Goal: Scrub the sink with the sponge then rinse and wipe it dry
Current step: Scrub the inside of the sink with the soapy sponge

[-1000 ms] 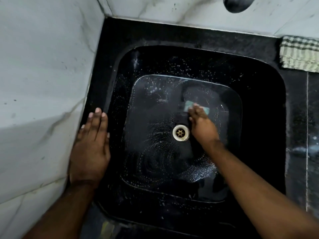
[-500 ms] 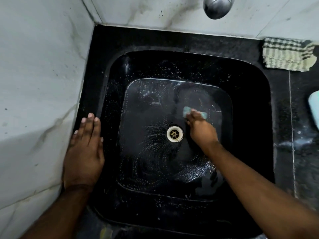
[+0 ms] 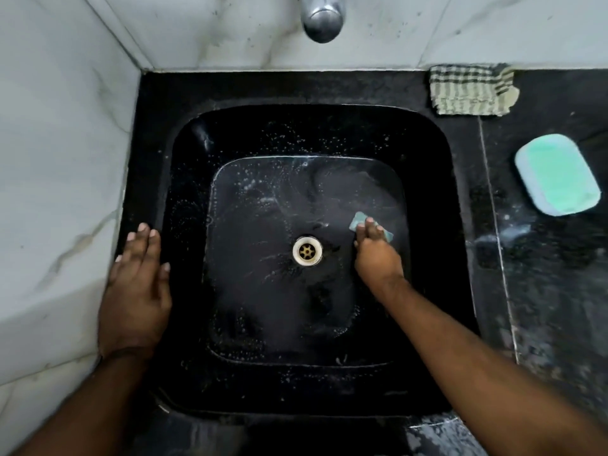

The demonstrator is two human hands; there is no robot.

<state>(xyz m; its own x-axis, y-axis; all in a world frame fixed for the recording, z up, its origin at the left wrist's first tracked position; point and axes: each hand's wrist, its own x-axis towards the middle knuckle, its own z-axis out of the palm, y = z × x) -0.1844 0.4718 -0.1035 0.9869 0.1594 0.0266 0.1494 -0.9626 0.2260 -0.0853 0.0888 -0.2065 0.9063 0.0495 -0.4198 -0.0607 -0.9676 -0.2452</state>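
- Head view, nearest you: your left hand lies flat and released on the sink's left rim, against the marble wall, bracing you just as it did a second ago.
- Further in, your right hand has its grip pressed down on the sponge, fingers on top, on the basin floor to the right of the drain. Over the last second it has slid rightward, away from the drain and close to the right wall.
- That shift suggests you are working the floor in sweeps; suds streak the middle, and specks dot the left and back walls, so scrubbing looks well under way but not finished. Rinsing and drying are still ahead.
- On the tabletop to the right sits a green soap bar in its dish, well apart from the sponge.
- Farther back, the checked cloth waits folded by the wall.
- Farthest, the tap overhangs the back rim, no water running.
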